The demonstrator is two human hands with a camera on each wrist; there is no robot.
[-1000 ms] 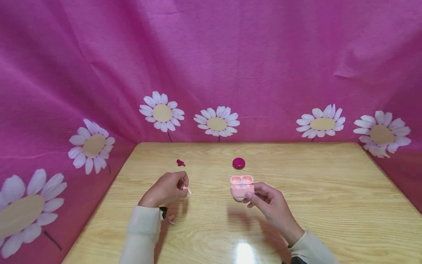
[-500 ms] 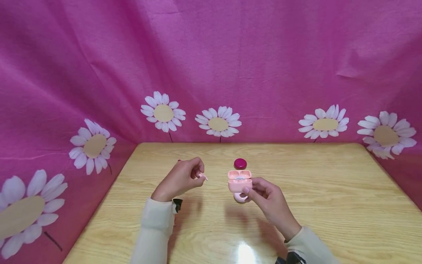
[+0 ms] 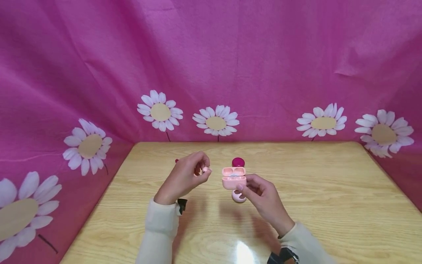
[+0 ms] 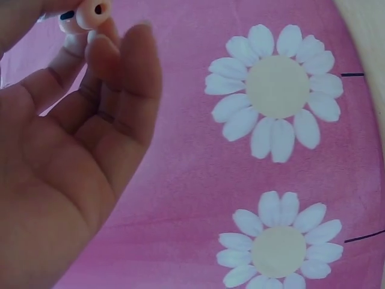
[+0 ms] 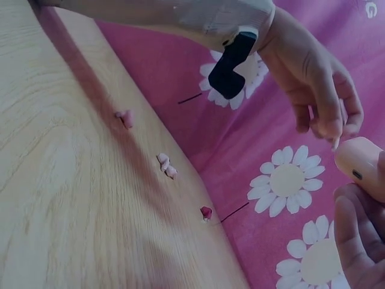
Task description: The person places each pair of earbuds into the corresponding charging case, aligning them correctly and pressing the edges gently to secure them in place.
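Note:
My left hand [image 3: 180,179] pinches a pink earbud [image 3: 206,169] between thumb and fingertips, above the table. In the left wrist view the earbud [image 4: 92,14] shows its rounded tip at the top edge. My right hand [image 3: 266,198] holds a pink earbud case [image 3: 234,183] by its right side, thumb on the front. Its lid is raised and two hollows show inside. The left fingertips are just left of the case, with a small gap between. In the right wrist view the case [image 5: 360,161] appears from its outer side, close to the earbud's pale stem.
A magenta round case [image 3: 238,161] lies behind the pink case, and a pale pink round case [image 3: 238,198] below it, partly hidden by the right fingers. Loose on the wooden table are a pink earbud [image 5: 126,118], pale pink earbuds [image 5: 167,165] and a magenta earbud [image 5: 206,212].
My left hand has moved right and away from me with the earbud, toward the case. The right hand has shifted the case slightly left and up, uncovering the pale pink round case.

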